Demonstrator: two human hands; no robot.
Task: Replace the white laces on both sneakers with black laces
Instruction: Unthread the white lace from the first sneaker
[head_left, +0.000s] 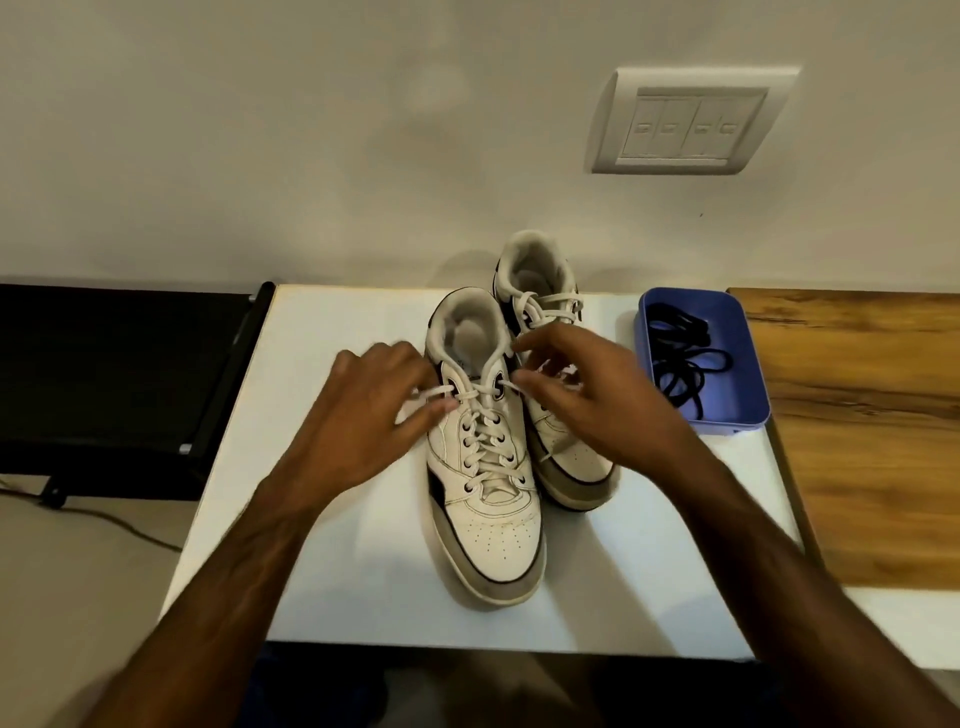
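My left hand (374, 410) and right hand (582, 400) each pinch a white lace (485, 415) end at the near sneaker (488, 499); I should pull evenly outward, loosening eyelets top-down.

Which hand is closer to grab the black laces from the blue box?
The right hand. The blue plastic box holding the black laces sits just beside it; the left hand is across the near white sneaker.

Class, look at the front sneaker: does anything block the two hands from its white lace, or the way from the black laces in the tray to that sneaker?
Nothing visible. Both hands are already at the white lace. The tray with the black laces sits open beside the sneakers.
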